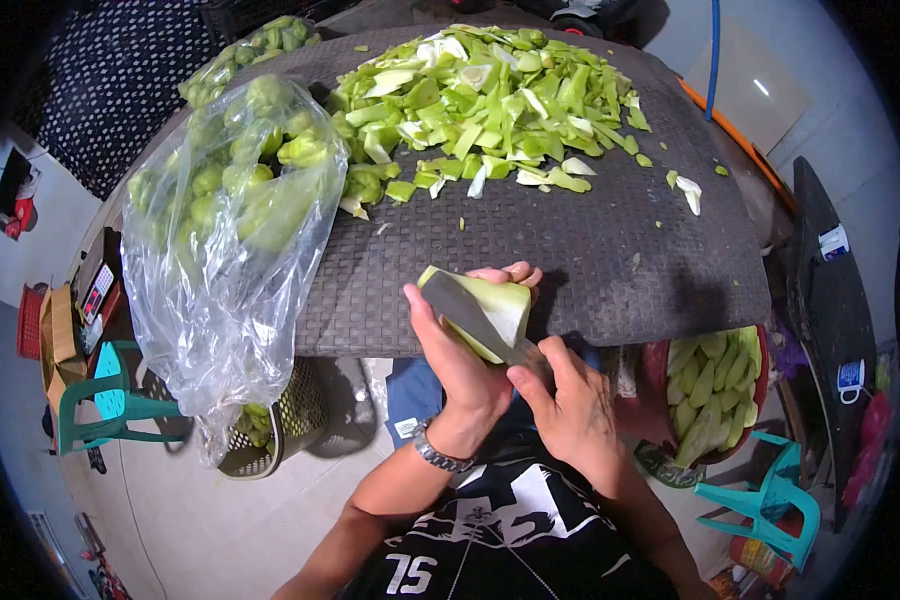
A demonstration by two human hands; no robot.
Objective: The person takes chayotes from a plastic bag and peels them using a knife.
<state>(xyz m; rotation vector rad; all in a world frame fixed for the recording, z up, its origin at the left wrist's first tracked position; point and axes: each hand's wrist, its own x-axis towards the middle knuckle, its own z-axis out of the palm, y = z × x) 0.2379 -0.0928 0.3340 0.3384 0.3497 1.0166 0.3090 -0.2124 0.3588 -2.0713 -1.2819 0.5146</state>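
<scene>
My left hand (462, 365) is wrapped round a pale green, partly peeled vegetable (505, 308) just over the near edge of the woven table. In my right hand (575, 405) is a knife (467, 312); its fingers are closed round the handle, which is mostly hidden. The wide grey blade lies against the vegetable's cut side. Beyond my hands, a heap of green and white peelings (490, 100) covers the far part of the table (570, 250). To the left lies a clear plastic bag (240, 240) with green vegetables inside.
A red tub (765, 390) of peeled vegetables stands below the table at right. Under the bag is a basket (305, 410). Teal stools (770, 495) stand low at both sides. Another bag of green vegetables (240, 60) lies at the far left.
</scene>
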